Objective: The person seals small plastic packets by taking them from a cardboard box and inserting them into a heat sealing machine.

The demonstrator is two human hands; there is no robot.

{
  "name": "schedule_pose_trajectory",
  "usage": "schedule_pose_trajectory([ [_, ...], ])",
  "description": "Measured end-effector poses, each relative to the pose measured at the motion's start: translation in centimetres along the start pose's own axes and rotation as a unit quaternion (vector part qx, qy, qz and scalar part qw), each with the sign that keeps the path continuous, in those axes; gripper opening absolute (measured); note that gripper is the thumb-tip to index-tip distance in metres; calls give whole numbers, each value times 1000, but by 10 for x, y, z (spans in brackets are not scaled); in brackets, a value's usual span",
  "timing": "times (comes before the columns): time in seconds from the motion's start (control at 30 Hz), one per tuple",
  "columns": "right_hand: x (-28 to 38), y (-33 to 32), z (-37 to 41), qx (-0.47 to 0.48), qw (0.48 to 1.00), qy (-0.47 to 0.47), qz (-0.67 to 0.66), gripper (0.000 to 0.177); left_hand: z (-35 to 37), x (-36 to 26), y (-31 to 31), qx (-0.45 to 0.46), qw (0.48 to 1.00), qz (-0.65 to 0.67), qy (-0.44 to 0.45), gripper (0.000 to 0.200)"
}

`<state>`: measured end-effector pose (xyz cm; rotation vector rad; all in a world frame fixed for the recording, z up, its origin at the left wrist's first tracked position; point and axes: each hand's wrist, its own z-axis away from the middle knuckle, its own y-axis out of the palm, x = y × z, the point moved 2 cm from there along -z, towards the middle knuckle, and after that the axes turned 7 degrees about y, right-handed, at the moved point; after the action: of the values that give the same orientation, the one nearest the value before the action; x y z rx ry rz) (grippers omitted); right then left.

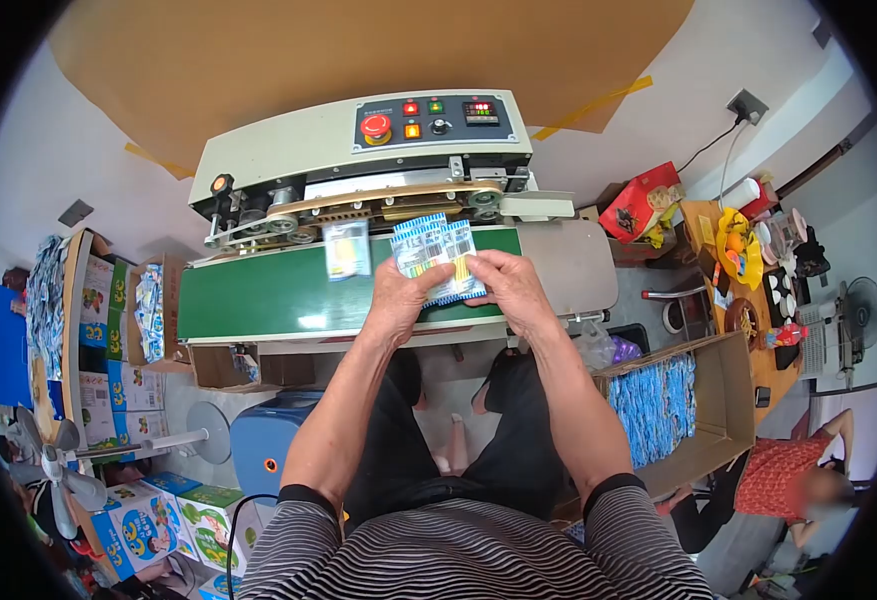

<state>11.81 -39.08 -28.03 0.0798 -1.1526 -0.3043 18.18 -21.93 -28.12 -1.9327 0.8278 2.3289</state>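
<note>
**Peeling one packet off the stack at the sealer**

I hold a small fan of packets [433, 250] in both hands, just above the near edge of the green belt [248, 300]. My left hand [395, 300] grips the lower left of the fan, thumb on top. My right hand [513, 290] is closed on the lower right corner, fingers curled over it.

The packets are flat, glossy rectangles, striped blue and white, and they overlap like cards. One loose packet [346, 250] lies on the belt to the left, blurred, with its top under the sealer [358, 140]. As I judge it, I am working a single packet free to feed. That calls for sliding off only the top one and laying it flat, its upper edge square to the brass-coloured band.

The belt looks smooth and matte, the sealer's body cream-painted metal. A cardboard box [728, 420] at my right holds more packets.
</note>
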Motion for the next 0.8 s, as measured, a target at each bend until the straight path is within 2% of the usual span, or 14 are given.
schedule_pose_trajectory([
  [0.1, -4, -9, 1, -25, 999, -27, 9, 33, -1, 3, -1, -14, 1000, -4, 11, 38],
  [0.2, -3, -24, 5, -99, 991, -72, -49, 31, -3, 6, -6, -21, 1000, -9, 5, 39],
  [0.23, -3, -29, 4, -99, 991, -73, -49, 31, -4, 6, -8, -20, 1000, -13, -6, 39],
  [0.33, -1, -49, 2, -176, 977, -93, -79, 30, -2, 1, -8, -12, 1000, -14, -24, 38],
  [0.47, 6, -57, -4, -212, 971, -83, -71, 31, 0, -2, -6, 7, 999, -6, -32, 35],
  [0.8, 9, -25, -38, -161, 985, -41, -36, 31, -1, 0, -9, -15, 1000, 5, -22, 32],
])
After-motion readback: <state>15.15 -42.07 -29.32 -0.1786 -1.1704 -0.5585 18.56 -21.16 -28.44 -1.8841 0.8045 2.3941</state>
